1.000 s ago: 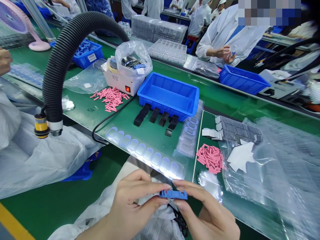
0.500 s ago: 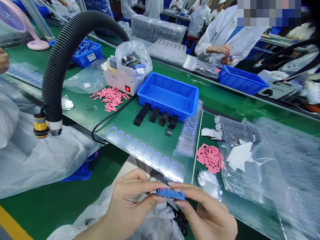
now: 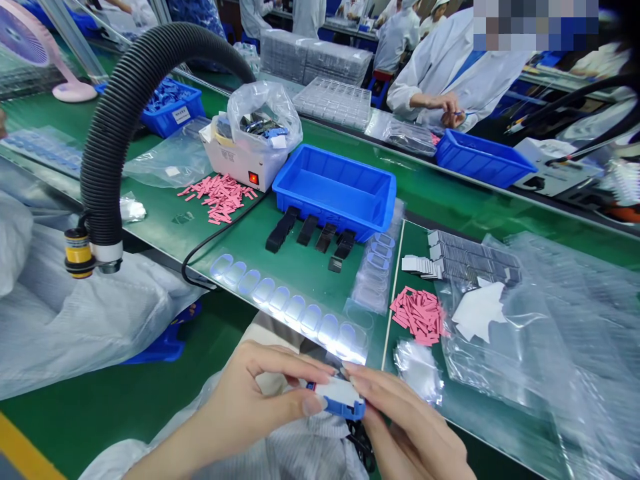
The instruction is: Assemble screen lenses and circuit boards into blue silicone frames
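Left hand [image 3: 250,403]: thumb, forefinger pinched on left end of blue part [image 3: 340,397]. Right hand [image 3: 410,427]: fingertips clamped on right end. Part between hands, white face up, near table edge. Beyond: blue bin [image 3: 325,212], black clips [image 3: 307,233] against near wall. Clear bag [image 3: 260,100] on white box [image 3: 233,160] holds dark, blue parts. Far-left crate [image 3: 195,107]: blue parts.

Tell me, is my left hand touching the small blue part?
Touching. The head view shows the left hand pinching the small blue part at its left end with thumb and forefinger, no gap; the right hand holds the other end.
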Action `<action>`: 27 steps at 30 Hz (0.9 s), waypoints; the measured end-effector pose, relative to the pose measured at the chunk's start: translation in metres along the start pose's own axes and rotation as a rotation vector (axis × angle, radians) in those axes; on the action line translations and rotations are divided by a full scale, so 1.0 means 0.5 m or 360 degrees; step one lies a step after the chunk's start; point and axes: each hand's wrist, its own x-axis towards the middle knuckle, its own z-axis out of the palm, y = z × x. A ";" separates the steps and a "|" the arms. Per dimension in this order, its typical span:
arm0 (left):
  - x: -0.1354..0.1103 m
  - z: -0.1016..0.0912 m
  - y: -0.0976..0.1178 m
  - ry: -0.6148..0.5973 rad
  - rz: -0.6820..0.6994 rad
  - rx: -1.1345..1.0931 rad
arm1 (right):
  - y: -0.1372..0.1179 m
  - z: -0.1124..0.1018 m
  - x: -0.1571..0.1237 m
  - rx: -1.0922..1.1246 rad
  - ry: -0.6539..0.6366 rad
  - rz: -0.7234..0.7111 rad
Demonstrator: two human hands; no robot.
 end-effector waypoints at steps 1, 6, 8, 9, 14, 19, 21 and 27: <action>0.001 0.002 0.002 0.0029 0.0052 0.0015 | 0.000 0.002 -0.004 0.0052 0.0032 0.0094; 0.002 0.013 0.012 0.0210 0.0520 0.0413 | -0.021 0.016 -0.008 0.0591 0.0098 0.0791; 0.002 0.016 0.012 0.0227 0.0744 0.0639 | -0.037 0.022 -0.002 0.0683 0.0213 0.1094; 0.002 0.018 0.011 0.0225 0.0841 0.0732 | -0.044 0.025 0.001 0.0723 0.0273 0.1224; -0.008 0.030 -0.010 0.0259 0.0933 0.0812 | -0.061 0.034 0.010 0.0874 0.0349 0.1480; -0.024 0.022 -0.043 0.0170 0.0139 0.0111 | -0.040 0.011 0.018 0.0653 0.0202 0.1269; -0.020 0.019 -0.047 -0.0014 -0.0302 -0.0399 | -0.030 -0.004 0.027 0.0502 -0.0004 0.0966; 0.000 0.048 -0.036 -0.0250 -0.1055 -0.1064 | -0.025 -0.024 0.053 0.0572 -0.0466 0.0670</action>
